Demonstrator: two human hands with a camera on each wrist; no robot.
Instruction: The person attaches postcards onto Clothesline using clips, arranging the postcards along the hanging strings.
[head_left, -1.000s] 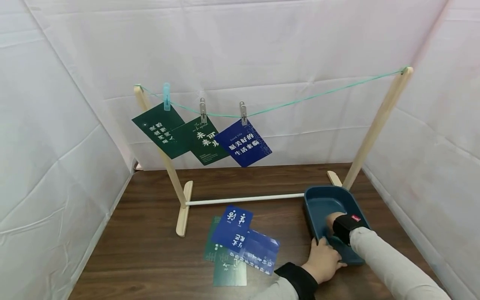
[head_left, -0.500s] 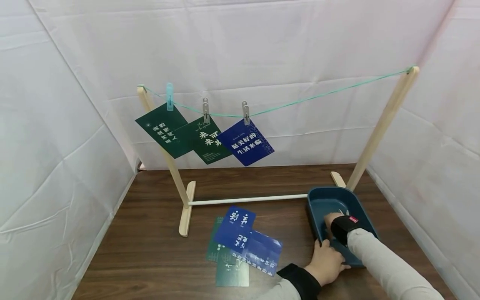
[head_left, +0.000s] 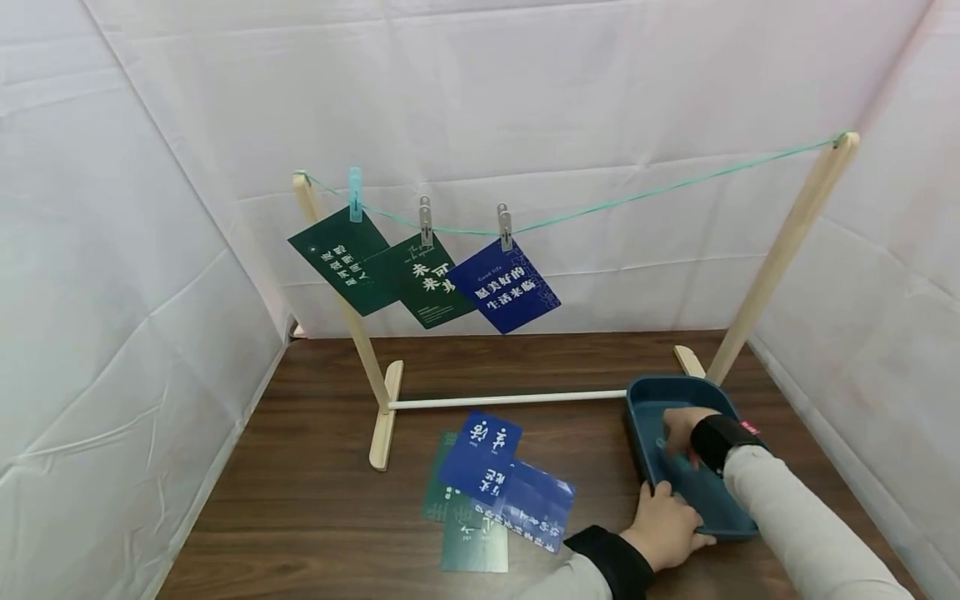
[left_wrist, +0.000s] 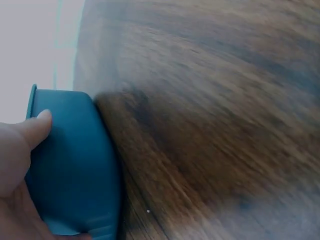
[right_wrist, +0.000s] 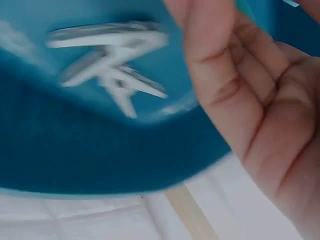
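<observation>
A dark teal plastic tray [head_left: 662,384] sits on the table at the right. My left hand [head_left: 666,530] grips its near left corner; in the left wrist view the thumb lies along the tray's outer wall [left_wrist: 75,155]. Inside the tray is my right hand [head_left: 684,432], fingers bent downward. The right wrist view shows several grey-white clips [right_wrist: 112,57] heaped on the tray floor, beside the right hand [right_wrist: 250,85]. A sliver of green [right_wrist: 245,10] shows behind the fingers, too little to identify. The fingertips are out of that view, so any hold is hidden.
A green cord [head_left: 645,197] runs between wooden posts [head_left: 783,258]. Clips hold two green cards [head_left: 341,258] and a blue card [head_left: 504,286] on it. Several blue and green cards [head_left: 480,457] overlap on the table [head_left: 315,500]. White cloth walls [head_left: 525,100] surround the table.
The head view has swung slightly, shifting the scene rightward. My right hand has moved a little toward the tray's far end and covers clips glimpsed earlier. My left hand stays at the corner.
</observation>
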